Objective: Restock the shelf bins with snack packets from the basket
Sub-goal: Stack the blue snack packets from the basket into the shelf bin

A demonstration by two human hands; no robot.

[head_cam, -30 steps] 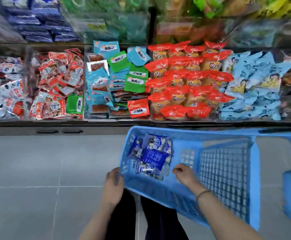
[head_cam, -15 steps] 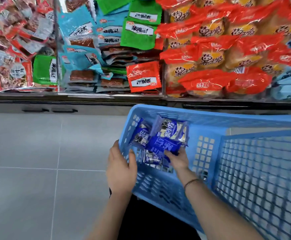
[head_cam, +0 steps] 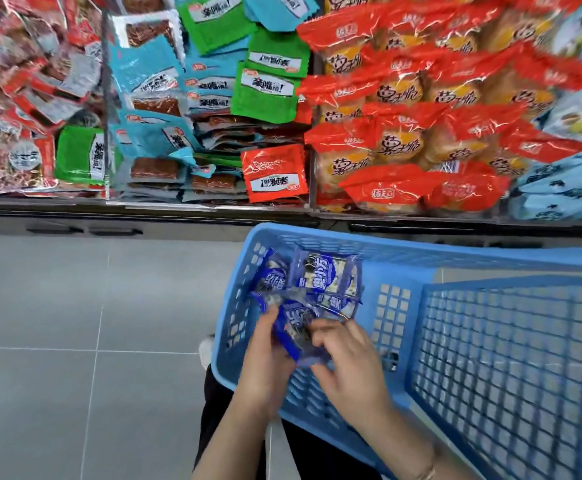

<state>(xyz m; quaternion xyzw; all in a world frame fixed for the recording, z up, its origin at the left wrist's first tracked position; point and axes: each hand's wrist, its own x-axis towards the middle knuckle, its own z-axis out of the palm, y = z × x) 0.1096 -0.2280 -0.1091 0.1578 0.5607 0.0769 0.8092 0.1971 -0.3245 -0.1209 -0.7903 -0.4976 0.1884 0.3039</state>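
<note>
A blue plastic basket (head_cam: 400,341) sits tilted on my lap in front of the shelf. Several dark blue snack packets (head_cam: 320,275) lie in its left corner. Both hands are inside the basket. My left hand (head_cam: 265,362) and my right hand (head_cam: 348,362) are closed together around a bunch of the blue packets (head_cam: 294,327), which are blurred between my fingers. The shelf bins (head_cam: 213,202) above hold red, teal, green and orange packets.
Orange-red cake packets (head_cam: 421,133) fill the bin above the basket. Light blue packets (head_cam: 566,181) lie at the right, mixed red-white packets (head_cam: 23,98) at the left. Grey tiled floor (head_cam: 75,323) lies to the left. A dark shelf base (head_cam: 144,223) runs under the bins.
My left hand left the basket rim and went inside. Both hands have closed on a bunch of blue packets. The view has moved closer to the shelf.
</note>
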